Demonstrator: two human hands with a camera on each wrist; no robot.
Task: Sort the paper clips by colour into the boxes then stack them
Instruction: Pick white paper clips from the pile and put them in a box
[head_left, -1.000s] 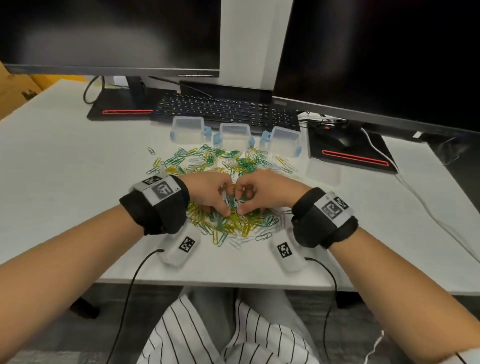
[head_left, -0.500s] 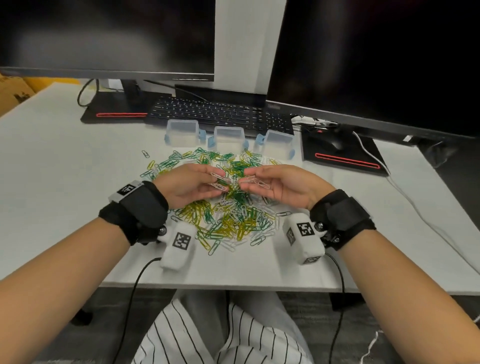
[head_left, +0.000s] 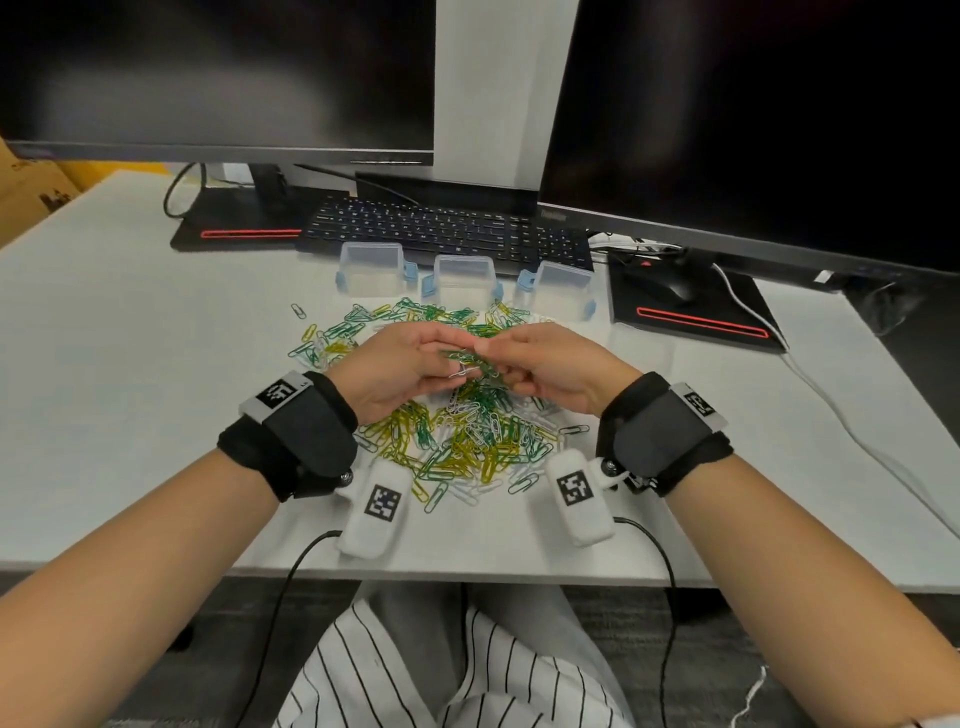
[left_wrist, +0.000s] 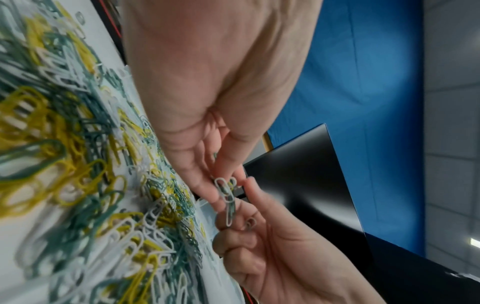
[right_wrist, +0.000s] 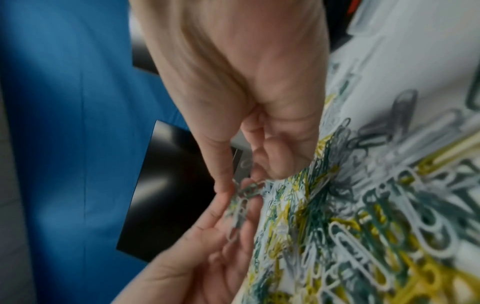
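behind the desk (head_left: 104, 332) we see two dark monitors (head_left: 218, 73), a black keyboard (head_left: 447, 228) between their stands, a black mouse (head_left: 670, 286) on its pad at right, and a white cable (head_left: 810, 379).

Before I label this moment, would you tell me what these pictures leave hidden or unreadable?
- Box contents: in the head view the three boxes are far and translucent; any clips inside cannot be seen.
- Held clips: the left hand and right hand cover part of the cluster; count unclear, and motion blurs it in the right wrist view.
- Pile: the hands hide its middle in the head view.
- Monitors: cut by the top edge.
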